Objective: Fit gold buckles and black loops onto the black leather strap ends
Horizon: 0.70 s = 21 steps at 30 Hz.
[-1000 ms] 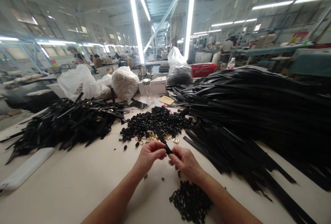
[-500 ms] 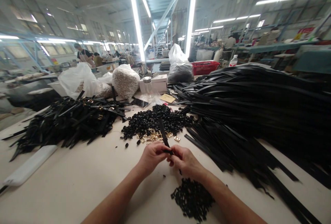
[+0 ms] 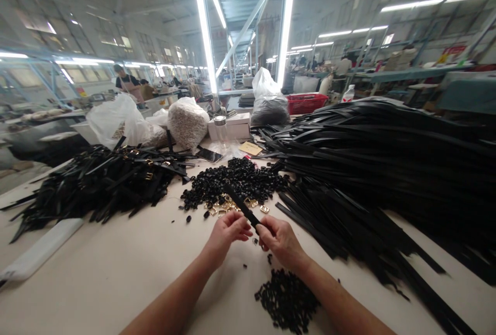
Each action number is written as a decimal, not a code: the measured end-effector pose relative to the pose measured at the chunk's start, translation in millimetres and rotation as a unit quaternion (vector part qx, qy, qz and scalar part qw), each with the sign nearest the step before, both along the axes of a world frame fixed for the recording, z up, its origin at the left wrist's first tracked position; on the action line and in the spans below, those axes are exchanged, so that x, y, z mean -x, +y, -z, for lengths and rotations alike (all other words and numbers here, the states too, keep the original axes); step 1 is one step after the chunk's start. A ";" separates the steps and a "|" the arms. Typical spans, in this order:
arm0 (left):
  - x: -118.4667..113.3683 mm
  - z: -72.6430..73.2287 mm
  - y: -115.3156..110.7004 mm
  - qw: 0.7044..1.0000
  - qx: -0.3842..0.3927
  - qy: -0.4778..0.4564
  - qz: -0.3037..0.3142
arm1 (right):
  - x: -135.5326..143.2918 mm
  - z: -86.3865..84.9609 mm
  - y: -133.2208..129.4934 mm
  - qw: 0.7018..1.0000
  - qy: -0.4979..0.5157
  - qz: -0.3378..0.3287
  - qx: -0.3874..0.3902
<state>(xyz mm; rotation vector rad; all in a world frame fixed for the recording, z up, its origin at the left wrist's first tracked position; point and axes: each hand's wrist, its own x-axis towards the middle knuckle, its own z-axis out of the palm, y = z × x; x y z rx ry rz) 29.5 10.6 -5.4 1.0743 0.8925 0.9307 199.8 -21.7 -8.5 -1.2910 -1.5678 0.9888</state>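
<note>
A black strap (image 3: pixel 241 203) slants up and to the left from my right hand (image 3: pixel 282 239), which pinches its lower end between thumb and fingers. My left hand (image 3: pixel 228 233) sits just left of the strap, its fingers loosely curled and parted, with nothing visible in them. By my right fingertips is a small shiny bit (image 3: pixel 254 241), too small to name. Beyond the hands lies a heap of black loops (image 3: pixel 232 182), with several gold buckles (image 3: pixel 225 205) along its near edge. A pile of small black pieces (image 3: pixel 287 299) lies beside my right forearm.
Long black straps (image 3: pixel 380 154) are heaped high at the right. Straps with gold buckles (image 3: pixel 112 180) form a pile at the left, near a white flat bar (image 3: pixel 44 250). Behind stand plastic bags (image 3: pixel 188 122), a glass jar (image 3: pixel 220 131), a phone (image 3: pixel 210 154) and a red basket (image 3: pixel 307 102).
My left hand has come off the strap and moved slightly left. The strap, still in my right hand, has tilted further to the left.
</note>
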 end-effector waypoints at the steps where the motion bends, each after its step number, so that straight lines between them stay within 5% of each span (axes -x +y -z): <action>1: 0.7 0.5 1.4 0.999 0.021 -0.023 -0.016 | 0.4 -1.1 -0.6 1.000 -0.006 -0.001 -0.002; 11: -0.3 6.1 -0.6 0.994 0.085 -0.062 0.006 | 1.1 -2.8 -2.8 0.998 -0.062 -0.010 -0.017; 21: -2.9 4.2 -3.2 1.000 -0.015 -0.012 -0.016 | -4.5 -12.0 -3.5 0.990 -0.126 -0.033 -0.055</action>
